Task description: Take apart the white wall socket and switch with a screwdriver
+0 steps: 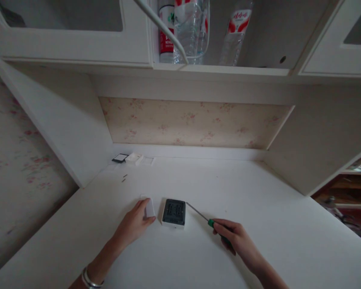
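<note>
My left hand [138, 218] grips a small white plate [149, 208] by its edges, fingers on the far side and thumb on the near one. Just right of it, a square box [174, 212] with a black face and white sides, like a wall switch or socket, lies on the white desk. My right hand [231, 235] is wrapped round the green and black handle of a screwdriver [198, 212]. Its thin metal shaft points up and left, with the tip close to the box's upper right corner; whether they touch I cannot tell.
At the desk's [258, 237] back left lie a black-framed plate [120, 158], a white box-shaped piece [134, 158] and a clear flat piece [148, 161]. Two small screws [124, 178] lie nearer. Overhead, a shelf [222, 70] holds plastic bottles [236, 34]; a white rod [164, 30] hangs in front.
</note>
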A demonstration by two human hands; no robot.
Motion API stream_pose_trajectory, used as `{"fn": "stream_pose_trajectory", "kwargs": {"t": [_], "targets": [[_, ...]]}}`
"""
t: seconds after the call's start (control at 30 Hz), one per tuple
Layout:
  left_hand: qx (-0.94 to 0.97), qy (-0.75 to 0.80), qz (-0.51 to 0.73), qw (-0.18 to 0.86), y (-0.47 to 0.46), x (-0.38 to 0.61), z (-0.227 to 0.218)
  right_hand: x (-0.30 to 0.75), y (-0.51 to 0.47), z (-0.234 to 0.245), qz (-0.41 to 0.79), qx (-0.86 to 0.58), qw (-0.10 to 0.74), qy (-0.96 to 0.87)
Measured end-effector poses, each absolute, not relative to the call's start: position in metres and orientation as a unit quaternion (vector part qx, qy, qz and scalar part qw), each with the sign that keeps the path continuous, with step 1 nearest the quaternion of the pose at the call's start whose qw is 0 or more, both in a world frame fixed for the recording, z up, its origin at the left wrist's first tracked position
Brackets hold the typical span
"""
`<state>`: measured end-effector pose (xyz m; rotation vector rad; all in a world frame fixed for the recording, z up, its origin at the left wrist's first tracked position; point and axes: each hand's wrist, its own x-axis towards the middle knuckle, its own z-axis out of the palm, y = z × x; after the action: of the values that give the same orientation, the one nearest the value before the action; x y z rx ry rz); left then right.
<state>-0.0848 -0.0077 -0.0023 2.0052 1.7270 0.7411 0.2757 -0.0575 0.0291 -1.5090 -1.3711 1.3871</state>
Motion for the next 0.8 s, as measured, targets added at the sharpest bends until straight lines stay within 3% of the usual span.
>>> {"fn": "stream_pose_trajectory", "kwargs": {"t": [0.17,0.33,0.53,0.8], "targets": [[0.74,0.603,0.228,0.193,0.005,-0.089,-0.008,0.278,-0.069,0.002,0.523,-0.608,0.385,-0.457],[0.773,0.576,0.213,0.161,0.079,-0.098,-0.007,0.273,-0.072,-0.008,0.494,-0.61,0.436,-0.439],[0.766,0.594,0.196,0.146,0.159,-0.108,-0.004,0.271,-0.072,-0.016,0.465,-0.625,0.439,-0.447],[0.74,0.63,0.218,0.084,0.155,-0.12,-0.008,0.274,-0.073,-0.007,0.499,-0.599,0.479,-0.404]]}}
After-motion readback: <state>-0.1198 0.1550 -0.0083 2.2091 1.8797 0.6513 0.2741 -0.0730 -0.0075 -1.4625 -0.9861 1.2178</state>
